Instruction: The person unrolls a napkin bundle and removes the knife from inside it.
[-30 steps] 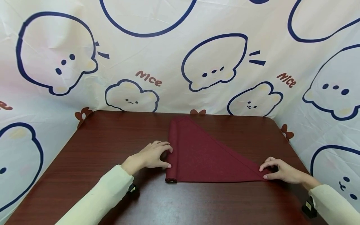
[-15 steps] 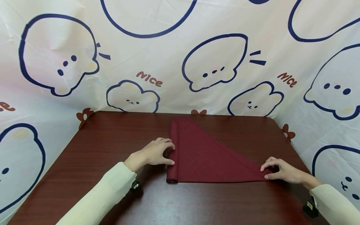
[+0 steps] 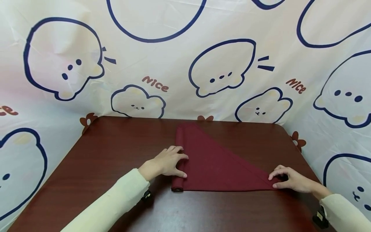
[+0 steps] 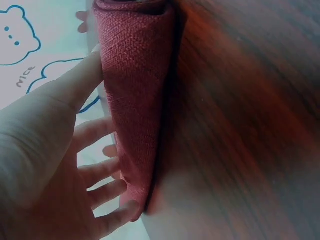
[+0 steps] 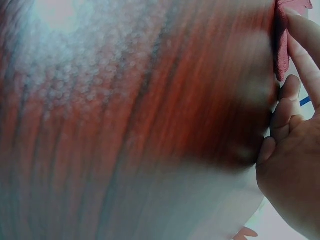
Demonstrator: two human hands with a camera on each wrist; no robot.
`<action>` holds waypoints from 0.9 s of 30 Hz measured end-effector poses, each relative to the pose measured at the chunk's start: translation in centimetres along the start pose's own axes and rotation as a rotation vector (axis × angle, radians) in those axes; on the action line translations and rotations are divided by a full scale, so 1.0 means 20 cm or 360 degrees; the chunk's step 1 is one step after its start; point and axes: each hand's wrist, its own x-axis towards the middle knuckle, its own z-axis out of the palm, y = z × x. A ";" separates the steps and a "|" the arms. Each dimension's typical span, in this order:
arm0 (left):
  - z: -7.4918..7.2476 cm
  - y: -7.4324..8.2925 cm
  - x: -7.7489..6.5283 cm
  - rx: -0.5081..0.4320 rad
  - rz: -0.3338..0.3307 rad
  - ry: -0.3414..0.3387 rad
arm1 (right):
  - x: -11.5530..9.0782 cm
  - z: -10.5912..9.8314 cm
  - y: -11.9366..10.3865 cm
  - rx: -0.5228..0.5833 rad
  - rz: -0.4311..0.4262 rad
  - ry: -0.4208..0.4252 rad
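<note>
A dark red cloth (image 3: pixel 214 164) lies on the table as a triangle, its left side wound into a narrow upright-running roll (image 3: pixel 177 183). My left hand (image 3: pixel 166 162) rests across that roll, thumb and fingers spread and reaching just past it onto the flat cloth. In the left wrist view the rolled cloth (image 4: pixel 135 85) runs along the thumb and fingertips, its coiled end at the top. At the cloth's right-hand corner, my right hand (image 3: pixel 292 179) holds the tip with thumb and bent index finger. The right wrist view shows only a bit of red cloth (image 5: pixel 282 52) by the fingers.
The brown wooden table (image 3: pixel 121 138) has a glossy, wood-grained top. A pale curtain (image 3: pixel 176 61) printed with blue-outlined animals hangs behind it and at both sides. Small dark devices sit under both wrists, one being the right wrist device (image 3: pixel 320 217).
My left hand has slid rightward over the roll, its fingertips now past the roll's right edge. The right hand stays at the corner. The head view has tilted slightly.
</note>
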 end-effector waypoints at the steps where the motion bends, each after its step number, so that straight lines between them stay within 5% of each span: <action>1: 0.00 0.00 0.00 0.0002 -0.0003 -0.0007 | 0.00 0.00 0.00 -0.0002 0.0001 0.0003; 27: 0.00 -0.07 -0.05 0.0004 -0.0020 -0.0023 | 0.00 -0.01 -0.01 -0.0010 0.0013 -0.0008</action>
